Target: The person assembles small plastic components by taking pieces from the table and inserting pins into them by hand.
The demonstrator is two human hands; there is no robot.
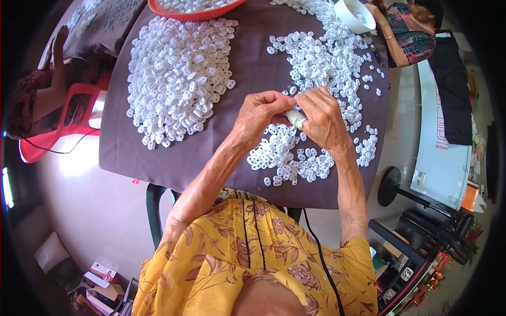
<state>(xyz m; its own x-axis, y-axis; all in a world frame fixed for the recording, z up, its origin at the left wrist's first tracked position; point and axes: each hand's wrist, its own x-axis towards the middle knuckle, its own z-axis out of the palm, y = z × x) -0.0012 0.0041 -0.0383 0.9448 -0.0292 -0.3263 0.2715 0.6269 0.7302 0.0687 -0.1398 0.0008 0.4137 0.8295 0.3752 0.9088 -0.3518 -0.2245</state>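
My left hand (262,111) and my right hand (322,117) meet above the right part of the table, fingers closed and fingertips together. Just past the fingertips shows a small white plastic piece (293,90); whether they grip it or it lies behind them, I cannot tell. A pale wrapping, apparently tape around a finger (296,119), shows at my right hand. Beneath and around the hands lie loose white two-holed plastic pieces (279,152). To the left is a large dense heap of similar pieces (176,73).
A brown cloth covers the table (211,152). At the far edge are a red basin (197,15) and a white bowl (354,16). Another person (408,34) sits at the far right, and one (45,100) at the left by a red chair (79,105). A black cable (319,242) crosses my shirt.
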